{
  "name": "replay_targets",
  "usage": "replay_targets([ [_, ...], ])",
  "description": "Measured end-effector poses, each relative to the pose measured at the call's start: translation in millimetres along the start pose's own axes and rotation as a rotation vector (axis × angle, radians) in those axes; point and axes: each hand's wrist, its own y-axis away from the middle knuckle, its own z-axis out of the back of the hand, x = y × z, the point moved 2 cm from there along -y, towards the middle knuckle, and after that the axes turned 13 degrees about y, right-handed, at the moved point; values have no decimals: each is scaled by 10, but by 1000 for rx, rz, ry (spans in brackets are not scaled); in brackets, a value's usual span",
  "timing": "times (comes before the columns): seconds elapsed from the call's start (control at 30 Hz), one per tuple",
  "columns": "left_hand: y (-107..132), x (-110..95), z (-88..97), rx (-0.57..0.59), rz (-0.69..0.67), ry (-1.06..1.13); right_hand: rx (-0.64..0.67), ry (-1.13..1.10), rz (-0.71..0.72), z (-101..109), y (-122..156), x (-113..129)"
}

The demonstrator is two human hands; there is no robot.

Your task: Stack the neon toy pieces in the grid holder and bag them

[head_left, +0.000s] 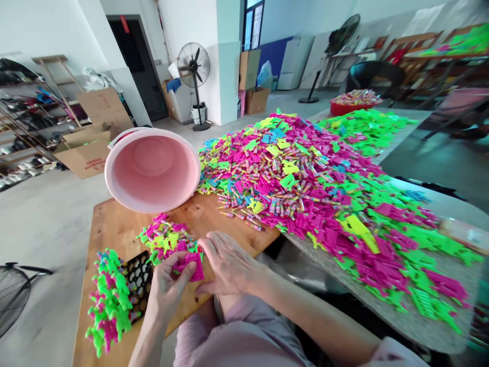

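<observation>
My left hand (172, 279) pinches a small flat magenta plastic toy piece (196, 269) between thumb and fingers, low over the front of the wooden table. Just right of it, my right hand (228, 264) has its fingers stretched out and its thumb apart. Its fingertips are beside a small red-and-green bit (200, 249), which they partly hide. Beyond my left hand lies a small heap of magenta, yellow and green pieces with printed tubes (168, 239). A black tray with round holes (138, 278) sits to the left, beside a cluster of green and magenta toys (110, 300).
A pink bucket (153, 171) lies tipped with its mouth toward me on the wooden table (206, 211). At right, a large mound of loose pieces and tubes (282, 173) spreads over a stone-topped table (454, 336). Cardboard boxes (87, 153) and a standing fan (194, 66) are behind.
</observation>
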Motion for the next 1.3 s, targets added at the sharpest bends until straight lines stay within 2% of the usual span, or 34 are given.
replay_targets([
  [0.13,11,-11,-5,2,-6,-4,-19,40,4,-13,1,-9],
  [0.4,0,63,-30,-27,-14,-40,24,144,93,-3,-12,-62],
  [0.57,-8,41,-42,-81,-44,-92,20,230,154,-58,-48,-92],
  [0.83,-153,334,4,-55,82,103,116,230,160,-284,-79,-168],
  [1.0,-281,435,-42,-48,79,91,183,203,139,-470,-42,-243],
  [1.2,-416,566,-111,-37,177,110,254,187,95,-619,-10,-300],
  [1.3,-511,586,-154,-7,181,79,249,162,100,-692,19,-350],
])
